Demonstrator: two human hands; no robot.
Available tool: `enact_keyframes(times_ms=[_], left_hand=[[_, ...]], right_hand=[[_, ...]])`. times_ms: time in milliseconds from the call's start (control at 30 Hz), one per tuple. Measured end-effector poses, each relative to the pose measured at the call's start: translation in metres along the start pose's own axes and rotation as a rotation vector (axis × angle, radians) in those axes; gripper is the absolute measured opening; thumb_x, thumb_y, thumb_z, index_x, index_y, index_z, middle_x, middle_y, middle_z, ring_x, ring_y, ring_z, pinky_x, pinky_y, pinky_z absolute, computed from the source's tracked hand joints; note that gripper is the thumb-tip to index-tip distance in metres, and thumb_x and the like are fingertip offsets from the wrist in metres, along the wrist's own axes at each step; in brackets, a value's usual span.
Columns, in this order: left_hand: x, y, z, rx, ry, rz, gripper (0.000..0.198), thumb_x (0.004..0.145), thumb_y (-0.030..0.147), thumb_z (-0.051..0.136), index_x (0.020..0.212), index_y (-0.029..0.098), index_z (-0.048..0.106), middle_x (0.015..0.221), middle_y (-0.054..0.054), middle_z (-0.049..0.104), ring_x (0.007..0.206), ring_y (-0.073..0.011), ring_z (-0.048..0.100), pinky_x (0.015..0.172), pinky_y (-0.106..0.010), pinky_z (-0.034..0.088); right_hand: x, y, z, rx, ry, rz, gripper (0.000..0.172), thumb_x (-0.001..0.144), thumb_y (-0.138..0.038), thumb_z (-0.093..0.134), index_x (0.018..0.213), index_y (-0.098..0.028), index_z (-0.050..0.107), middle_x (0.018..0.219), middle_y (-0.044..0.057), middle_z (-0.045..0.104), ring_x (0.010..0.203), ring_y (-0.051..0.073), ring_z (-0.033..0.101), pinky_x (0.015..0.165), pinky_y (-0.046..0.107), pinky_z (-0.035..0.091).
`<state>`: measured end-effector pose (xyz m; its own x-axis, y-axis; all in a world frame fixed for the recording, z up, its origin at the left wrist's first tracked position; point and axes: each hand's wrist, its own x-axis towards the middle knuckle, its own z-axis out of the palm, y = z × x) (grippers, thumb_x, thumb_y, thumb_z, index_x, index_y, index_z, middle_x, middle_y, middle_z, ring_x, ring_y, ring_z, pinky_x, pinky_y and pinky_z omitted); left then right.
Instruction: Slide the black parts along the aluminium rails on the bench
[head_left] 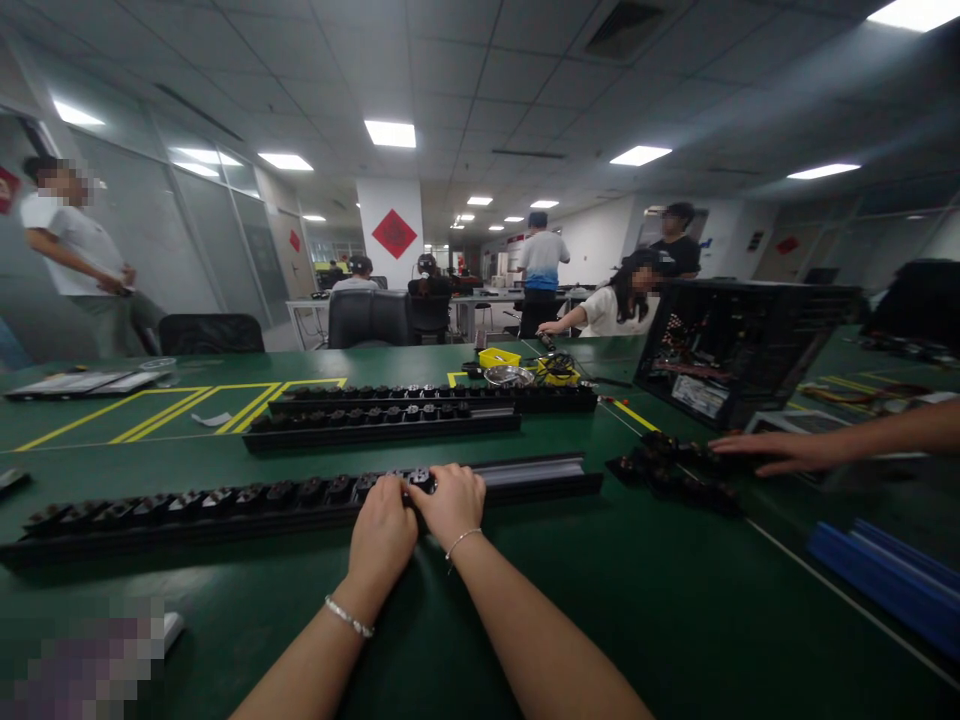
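Observation:
A long black rail [540, 480] lies across the green table in front of me, with a row of black socket modules [277, 495] set in its left and middle part. My left hand [384, 530] is closed with its fingers on a module near the right end of the row. Right beside it, my right hand [454, 500] is closed with thumb and fingers at the same spot, over a small black module [422, 481]. My fingers partly hide that module. To the right of my hands the rail's inside shows a bare pale strip.
Behind lie two more filled black rails [382, 425]. Yellow trays [499, 358] and a metal dish [510, 376] stand farther back. At right are black parts [675, 475], another person's hand [780, 450], an open computer case [742, 350] and blue rails [885, 585].

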<state>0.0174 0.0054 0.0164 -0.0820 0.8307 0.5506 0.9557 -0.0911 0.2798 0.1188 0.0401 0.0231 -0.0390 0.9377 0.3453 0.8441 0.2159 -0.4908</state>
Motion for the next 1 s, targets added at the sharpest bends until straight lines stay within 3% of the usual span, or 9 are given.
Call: enact_keyframes(times_ms=[300, 800, 1000], left_hand=[[0.001, -0.002, 0.003, 0.009, -0.020, -0.031, 0.018, 0.070, 0.008, 0.041, 0.082, 0.020, 0.044, 0.085, -0.006, 0.053, 0.084, -0.0187, 0.052, 0.078, -0.033, 0.044], [0.000, -0.002, 0.001, 0.112, -0.018, 0.168, 0.016, 0.075, 0.012, 0.040, 0.080, 0.019, 0.055, 0.084, -0.005, 0.057, 0.080, -0.0202, 0.050, 0.076, -0.034, 0.041], [0.000, -0.002, 0.000, 0.079, -0.003, 0.183, 0.018, 0.079, 0.019, 0.041, 0.082, 0.020, 0.059, 0.087, -0.006, 0.059, 0.082, -0.0201, 0.052, 0.076, -0.034, 0.041]], right_hand=[[0.000, 0.001, 0.007, 0.014, 0.083, 0.042, 0.027, 0.072, -0.046, 0.057, 0.088, -0.026, 0.064, 0.092, 0.003, 0.063, 0.091, 0.020, 0.050, 0.083, 0.033, 0.027], [-0.001, 0.008, 0.010, 0.029, 0.173, 0.037, 0.023, 0.072, -0.041, 0.057, 0.084, -0.022, 0.064, 0.088, 0.005, 0.063, 0.089, 0.021, 0.050, 0.084, 0.033, 0.028], [-0.001, 0.013, 0.009, 0.025, 0.209, 0.047, 0.022, 0.072, -0.038, 0.056, 0.084, -0.022, 0.064, 0.088, 0.006, 0.063, 0.091, 0.021, 0.050, 0.084, 0.033, 0.028]])
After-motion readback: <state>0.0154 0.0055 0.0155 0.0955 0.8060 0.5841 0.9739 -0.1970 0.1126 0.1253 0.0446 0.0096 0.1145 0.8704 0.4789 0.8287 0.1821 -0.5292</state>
